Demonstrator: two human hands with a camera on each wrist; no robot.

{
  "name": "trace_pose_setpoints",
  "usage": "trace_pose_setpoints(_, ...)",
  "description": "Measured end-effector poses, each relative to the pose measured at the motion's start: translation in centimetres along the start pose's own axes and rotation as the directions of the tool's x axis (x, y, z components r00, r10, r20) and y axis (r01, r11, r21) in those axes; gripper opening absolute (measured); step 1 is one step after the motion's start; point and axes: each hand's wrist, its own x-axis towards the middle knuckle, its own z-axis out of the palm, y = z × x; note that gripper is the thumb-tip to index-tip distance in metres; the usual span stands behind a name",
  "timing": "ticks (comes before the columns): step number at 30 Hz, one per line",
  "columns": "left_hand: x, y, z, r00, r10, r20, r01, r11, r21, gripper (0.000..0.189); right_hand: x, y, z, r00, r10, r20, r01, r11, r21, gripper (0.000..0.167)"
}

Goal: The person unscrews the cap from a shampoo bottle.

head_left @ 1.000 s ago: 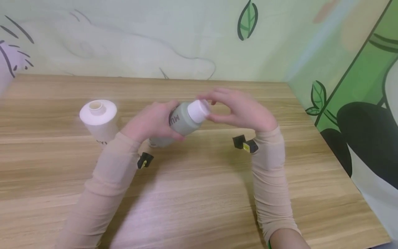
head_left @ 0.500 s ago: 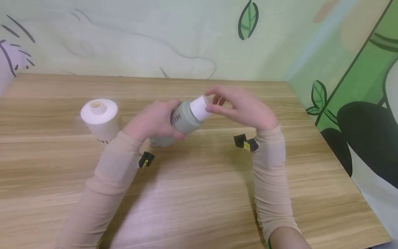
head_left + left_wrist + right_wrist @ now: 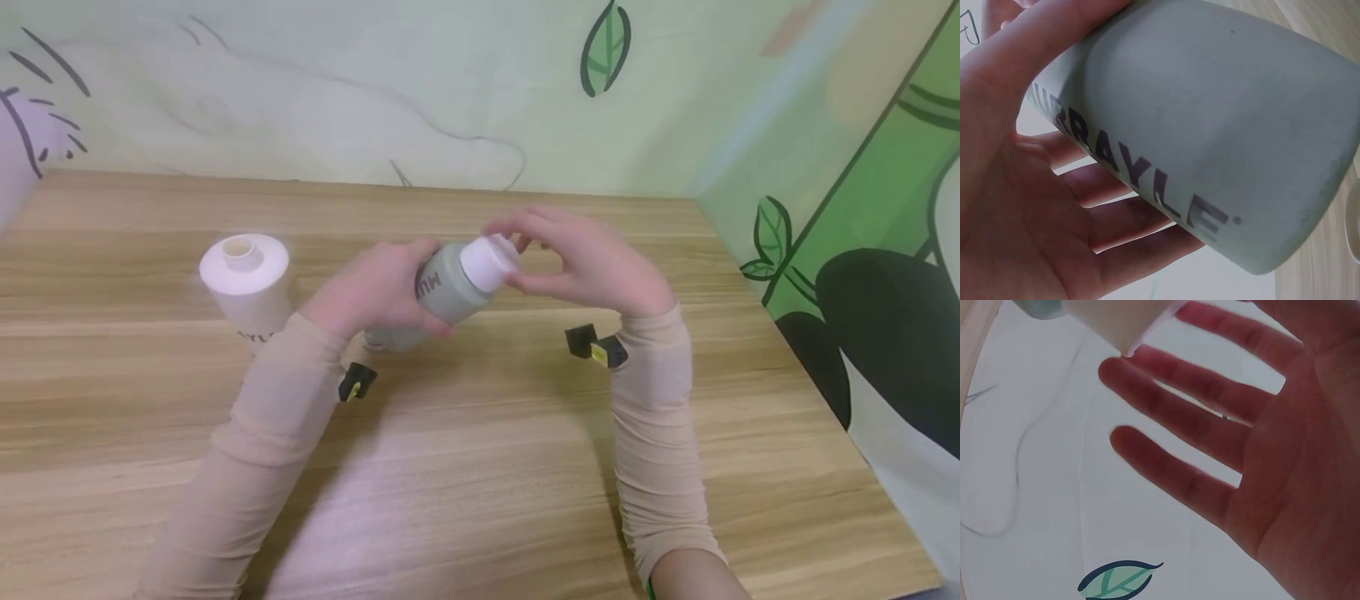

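Note:
My left hand (image 3: 375, 287) grips a grey-green bottle (image 3: 453, 293) round its body, thumb on the near side. The bottle is tilted, its capped end up and to the right. Dark lettering runs along the bottle (image 3: 1222, 106) in the left wrist view. At its upper end is a white cap (image 3: 480, 265), which my right hand (image 3: 588, 262) pinches between thumb and fingertips. The cap (image 3: 1116, 322) shows at the top of the right wrist view, with two fingers stretched out below it.
A white bottle (image 3: 251, 296) with an uncovered neck stands upright on the wooden table (image 3: 480, 467), left of my left hand. Behind the table rises a painted wall (image 3: 337, 92). A second painted wall (image 3: 892, 208) borders the right side.
My right fingers shift round the cap: the thumb moves onto its end and then back down to the near side. The left hand and the bottle stay nearly in place.

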Motion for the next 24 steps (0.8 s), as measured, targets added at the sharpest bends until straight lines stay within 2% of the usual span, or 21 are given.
trace_pose_setpoints(3,-0.1,0.0,-0.1,1.000,0.002,-0.001,-0.002,1.000,-0.005,0.088,0.0,0.0,0.0,0.999,-0.038,0.000,0.038,0.999,0.010,0.048)
trace_pose_setpoints(6,-0.1,0.1,-0.1,1.000,0.004,-0.003,-0.004,1.000,-0.006,0.087,0.0,-0.1,0.0,1.000,-0.026,0.012,0.026,0.999,0.043,0.055)
trace_pose_setpoints(10,-0.1,0.1,-0.2,1.000,0.009,-0.008,-0.009,1.000,-0.003,0.085,0.3,-0.3,0.1,0.993,0.107,0.043,-0.110,0.989,0.096,0.066)
trace_pose_setpoints(13,-0.2,0.1,-0.2,1.000,0.010,-0.008,-0.010,1.000,-0.008,0.084,0.6,-0.5,0.3,0.978,0.204,0.052,-0.207,0.976,0.069,0.056)
trace_pose_setpoints(15,-0.2,0.2,-0.1,1.000,0.009,-0.006,-0.009,1.000,-0.013,0.084,0.8,-0.6,0.5,0.972,0.232,0.050,-0.233,0.972,0.035,0.047)
trace_pose_setpoints(19,-0.2,0.2,-0.1,1.000,0.007,-0.004,-0.007,1.000,-0.009,0.083,1.0,-0.8,0.9,0.970,0.241,0.035,-0.241,0.971,0.004,0.038)
trace_pose_setpoints(24,-0.2,0.2,-0.1,1.000,0.005,-0.004,-0.005,1.000,0.002,0.085,1.0,-0.8,1.0,0.980,0.197,0.024,-0.197,0.980,0.003,0.041)
